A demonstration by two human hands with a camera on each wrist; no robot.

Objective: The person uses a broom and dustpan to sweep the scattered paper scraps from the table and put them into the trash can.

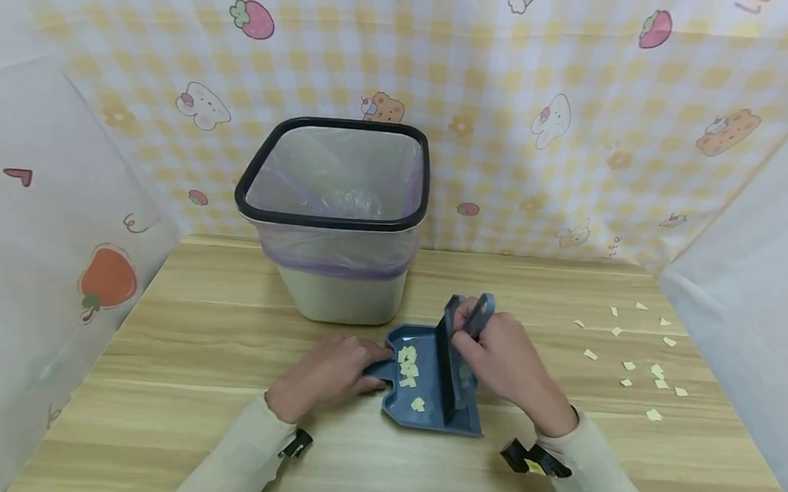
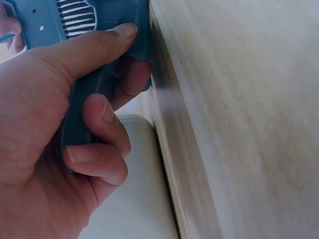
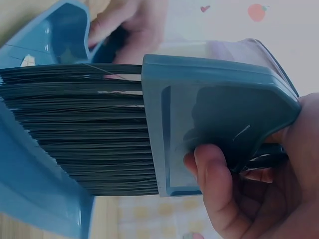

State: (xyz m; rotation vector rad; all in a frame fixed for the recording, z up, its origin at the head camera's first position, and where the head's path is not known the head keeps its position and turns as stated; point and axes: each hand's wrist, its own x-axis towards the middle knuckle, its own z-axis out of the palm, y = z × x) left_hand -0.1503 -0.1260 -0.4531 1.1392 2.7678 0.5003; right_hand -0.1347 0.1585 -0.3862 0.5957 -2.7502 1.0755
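My left hand (image 1: pixel 328 370) grips the short handle of a blue-grey dustpan (image 1: pixel 429 387), which lies on the table with its wide mouth facing right. In the left wrist view, the thumb presses along the handle (image 2: pixel 82 117) and the fingers curl round it. Several pale yellow paper bits (image 1: pixel 408 363) lie in the pan. My right hand (image 1: pixel 509 358) holds a matching hand brush (image 3: pixel 219 114) by its handle. Its dark bristles (image 3: pixel 84 129) point down into the pan, near the mouth side. A few more bits show faintly behind the brush.
A pale waste bin (image 1: pixel 343 295) with a black rim and a clear liner stands behind the dustpan. More paper bits (image 1: pixel 657 371) are scattered over the right side of the wood-grain table (image 1: pixel 169 383). Patterned cloth (image 1: pixel 499 185) hangs at the back.
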